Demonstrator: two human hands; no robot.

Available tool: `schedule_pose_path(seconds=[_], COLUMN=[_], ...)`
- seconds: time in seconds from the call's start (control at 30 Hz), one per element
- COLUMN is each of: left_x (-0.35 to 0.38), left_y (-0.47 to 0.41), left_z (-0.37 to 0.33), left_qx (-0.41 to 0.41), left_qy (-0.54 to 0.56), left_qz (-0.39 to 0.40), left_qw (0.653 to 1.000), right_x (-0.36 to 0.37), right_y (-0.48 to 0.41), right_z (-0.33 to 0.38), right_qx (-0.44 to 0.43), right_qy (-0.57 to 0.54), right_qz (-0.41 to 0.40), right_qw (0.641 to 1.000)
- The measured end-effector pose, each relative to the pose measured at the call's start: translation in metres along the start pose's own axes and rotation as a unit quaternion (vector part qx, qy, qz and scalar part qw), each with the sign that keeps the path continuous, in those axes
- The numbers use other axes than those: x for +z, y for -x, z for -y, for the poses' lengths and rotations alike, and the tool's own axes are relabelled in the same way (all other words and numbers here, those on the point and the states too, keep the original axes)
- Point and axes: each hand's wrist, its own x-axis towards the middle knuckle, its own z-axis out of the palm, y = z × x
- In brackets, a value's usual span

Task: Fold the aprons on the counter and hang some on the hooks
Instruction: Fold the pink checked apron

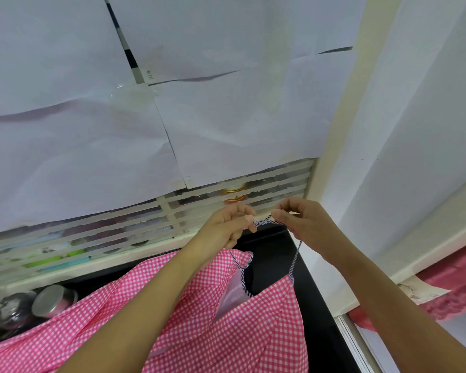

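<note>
Pink-and-white gingham apron (226,319), trimmed in dark striped binding, hangs from its neck strap (296,254) and drapes over a black surface (320,332) that runs along the foot of a window (119,232). The left hand (232,224) and right hand (301,222) are raised side by side just in front of the glass. Each grip is narrow, thumb and fingertips pinching the top of the strap, with only a short bunched length of strap between them. White paper sheets (226,103) cover most of the window. Its lower part shows frosted horizontal bands, behind which blurred coloured shapes, possibly containers, can be made out. A metal-lidded jar (54,301) lies on the surface at lower left, beside the apron's edge. A cream window frame (334,130) separates the glazing from a pale wall (414,130) on the right, below which pink fabric (455,292) is visible.
</note>
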Motion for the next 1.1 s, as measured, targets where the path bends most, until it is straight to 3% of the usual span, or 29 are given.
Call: schedule_pose_path(seconds=[0.13,0.27,0.37,0.53,0.7,0.87,0.93,1.1], left_x=[0.005,0.011,0.014,0.015,0.014,0.015,0.015,0.015], left_y=[-0.002,-0.001,0.001,0.001,-0.001,-0.007,-0.008,-0.01], left_z=[-0.001,-0.004,-0.007,-0.008,-0.01,-0.008,-0.008,-0.006], left_qx=[0.053,0.119,0.143,0.141,0.134,0.091,0.074,0.049], left_qy=[-0.125,-0.123,-0.108,-0.122,-0.167,-0.185,-0.172,-0.132], left_qz=[-0.045,-0.124,-0.132,-0.117,-0.112,-0.11,-0.103,-0.086], left_qw=[0.99,0.977,0.975,0.975,0.97,0.972,0.977,0.986], right_x=[-0.002,-0.004,-0.006,-0.004,0.001,0.01,0.013,0.021], right_y=[0.005,0.011,0.01,0.011,0.007,0.006,0.006,0.007], right_z=[0.006,0.009,0.009,0.011,0.008,0.004,0.003,0.001], right_qx=[-0.051,-0.072,-0.042,-0.054,-0.079,-0.085,-0.065,0.03], right_qy=[-0.02,-0.097,-0.121,-0.112,-0.04,0.006,-0.021,-0.217], right_qz=[-0.025,-0.014,-0.014,0.018,-0.028,-0.023,-0.01,0.036], right_qw=[0.998,0.993,0.992,0.992,0.996,0.996,0.998,0.975])
